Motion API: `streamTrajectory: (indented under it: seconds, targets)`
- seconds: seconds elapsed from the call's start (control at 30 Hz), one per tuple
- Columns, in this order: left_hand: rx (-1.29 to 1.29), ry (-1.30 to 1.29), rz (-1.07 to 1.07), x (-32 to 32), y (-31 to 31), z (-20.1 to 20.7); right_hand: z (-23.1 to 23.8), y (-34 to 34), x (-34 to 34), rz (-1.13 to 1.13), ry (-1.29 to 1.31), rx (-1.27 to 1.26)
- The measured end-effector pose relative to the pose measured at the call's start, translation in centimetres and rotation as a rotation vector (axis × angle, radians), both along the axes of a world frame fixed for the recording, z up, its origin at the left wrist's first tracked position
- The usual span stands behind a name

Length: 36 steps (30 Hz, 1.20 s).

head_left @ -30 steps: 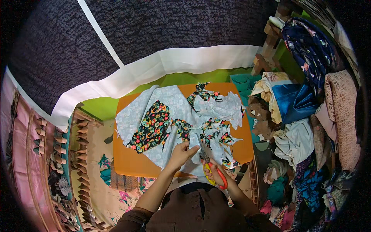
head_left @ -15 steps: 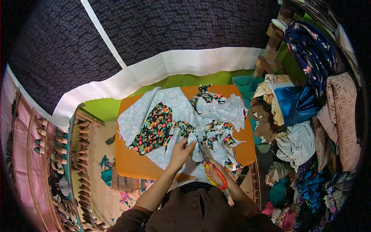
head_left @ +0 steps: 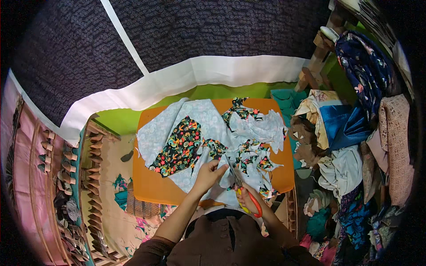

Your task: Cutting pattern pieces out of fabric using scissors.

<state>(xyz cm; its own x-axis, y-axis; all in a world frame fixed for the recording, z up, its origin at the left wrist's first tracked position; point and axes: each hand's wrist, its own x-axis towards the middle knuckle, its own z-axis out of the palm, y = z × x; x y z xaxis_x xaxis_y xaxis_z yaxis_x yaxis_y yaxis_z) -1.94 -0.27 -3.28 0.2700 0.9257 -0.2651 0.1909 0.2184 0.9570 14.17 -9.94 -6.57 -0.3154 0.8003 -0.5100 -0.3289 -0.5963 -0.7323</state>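
Pinched between the fingers of my left hand is a floral fabric, black with bright flowers on one face and whitish on the other. My right hand grips scissors with red and yellow handles. Their metal blades point away from me into the fabric, just right of my left fingertips; how far apart the blades are is hard to make out. Jagged fabric scraps of the same print lie heaped right of the blades. Everything rests on an orange table.
Beyond the table hangs a dark patterned cloth with a white border. Piled cloths, including a blue satin one, crowd the right side. Racks of wooden shoe-like forms stand at left. A floral cloth lies on the floor.
The view has shifted slightly, so the table and fabric sit a little further right. My hands keep nearly the same places, the left on the fabric and the right on the scissors.
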Motion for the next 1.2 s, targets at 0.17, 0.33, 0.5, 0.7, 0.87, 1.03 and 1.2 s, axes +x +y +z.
streamTrajectory:
  seconds: [0.17, 0.33, 0.5, 0.7, 0.87, 1.03, 1.2]
  targets:
    - [-0.11, -0.061, -0.021, -0.2, 0.3, 0.5, 2.0, 0.1, 0.5, 0.146, -0.157, 0.122]
    - [-0.14, 0.006, -0.087, -0.7, 0.8, 0.8, 0.4, 0.3, 0.5, 0.119, -0.096, 0.246]
    - [-0.162, 0.059, -0.112, -1.1, 0.9, 0.5, -0.1, 0.8, 0.8, 0.19, -0.185, 0.298]
    - [-0.253, -0.05, -0.041, -1.7, 1.0, 0.3, 1.8, 1.9, 0.6, 0.226, -0.267, 0.304]
    - [-0.239, -0.015, -0.087, -1.9, 1.3, 0.6, 2.0, 2.0, 0.8, 0.232, -0.235, 0.288]
    - [-0.189, -0.142, 0.004, -1.6, 1.4, -0.3, 1.5, 1.8, 0.8, 0.164, -0.295, 0.324]
    - [-0.058, -0.116, -0.01, -1.3, 1.2, -0.4, 0.0, 1.3, 0.5, 0.14, -0.24, 0.295]
